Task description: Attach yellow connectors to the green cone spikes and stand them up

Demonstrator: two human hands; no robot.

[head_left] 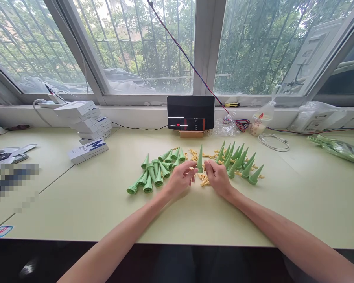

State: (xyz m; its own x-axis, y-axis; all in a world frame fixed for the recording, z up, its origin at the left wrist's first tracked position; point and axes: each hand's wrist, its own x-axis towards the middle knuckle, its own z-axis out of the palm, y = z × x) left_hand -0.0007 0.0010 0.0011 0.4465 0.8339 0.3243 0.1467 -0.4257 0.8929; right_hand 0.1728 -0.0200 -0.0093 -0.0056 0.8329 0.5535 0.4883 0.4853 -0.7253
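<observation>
My left hand (181, 179) pinches the base of a green plastic cone (200, 159) that stands point-up on the pale green table (106, 204). My right hand (217, 177) is curled beside it, fingertips closed on something small I cannot make out, just over a scatter of small yellow pieces (205, 181). A heap of green cones lying on their sides (155, 173) is left of my left hand. Another group of green cones (238, 161), mixed with yellow pieces, lies right of my right hand.
A dark tablet with a phone on a wooden stand (191, 118) is at the table's back by the window. Stacked white boxes (85, 125) sit back left. A white bottle (261, 122), a coiled cable (274, 142) and plastic bags (339, 149) lie at the right.
</observation>
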